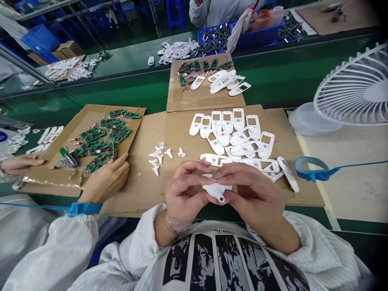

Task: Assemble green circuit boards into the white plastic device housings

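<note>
Between both hands, close to my body, is a white plastic housing (217, 190) with a small dark hole at its near end. My left hand (188, 186) grips its left side with thumb and fingers. On the other side my right hand (254, 188) pinches it, fingertips over the top; much of the part is hidden by the fingers. Just beyond lie several white oval casing shells (238, 133) with rectangular windows, spread over the cardboard (178, 121). A few small white three-armed plastic pieces (157, 153) are grouped left of my hands.
At left, a co-worker's hands (106, 178) hold a cardboard sheet (91, 111) bearing green circuit boards (104, 135). Ahead, another cardboard piece (188, 101) carries boards and shells. A white fan (360, 89) and blue wrist strap (313, 171) are at right. Another person (218, 12) sits opposite.
</note>
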A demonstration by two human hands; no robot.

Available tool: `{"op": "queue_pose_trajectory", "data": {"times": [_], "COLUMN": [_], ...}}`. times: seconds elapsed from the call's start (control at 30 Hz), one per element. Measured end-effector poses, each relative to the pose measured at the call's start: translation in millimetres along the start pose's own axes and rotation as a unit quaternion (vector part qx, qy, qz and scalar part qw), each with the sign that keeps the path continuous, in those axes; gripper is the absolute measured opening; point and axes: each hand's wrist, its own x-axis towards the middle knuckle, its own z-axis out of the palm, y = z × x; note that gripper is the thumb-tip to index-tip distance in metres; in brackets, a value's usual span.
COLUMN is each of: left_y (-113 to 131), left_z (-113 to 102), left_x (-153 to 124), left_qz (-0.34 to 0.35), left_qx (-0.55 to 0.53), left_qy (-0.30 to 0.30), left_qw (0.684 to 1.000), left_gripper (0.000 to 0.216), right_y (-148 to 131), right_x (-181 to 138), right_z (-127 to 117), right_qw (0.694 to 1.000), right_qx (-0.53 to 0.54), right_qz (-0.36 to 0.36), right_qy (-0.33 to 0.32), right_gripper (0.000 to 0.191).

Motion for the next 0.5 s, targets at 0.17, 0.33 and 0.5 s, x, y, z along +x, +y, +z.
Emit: {"op": "queue_pose_trajectory", "data": {"times": [0.17,0.33,0.5], "left_y": [1,-2,-15], "left_z": [5,12,12], "left_x": [-5,-15,-7], "left_qz": [-0.04,-0.108,-0.233], "left_qx": [-0.053,-0.097,-0.162], "left_qy": [0.001,0.014,0.102], "left_qw": [0.998,0.989,0.953], "left_gripper": [0.02,0.015,0.008], "right_y": [-6,-6,14], "right_x": [-5,-3,8], "right_z": [3,9,0], "right_qw": [0.999,0.998,0.984], "right_qx": [0.011,-0.003,-0.094], "right_qz": [0.043,0.058,0.151], "right_qy": [0.007,0.016,-0.018], "right_gripper": [0.014,0.014,0.005]}}
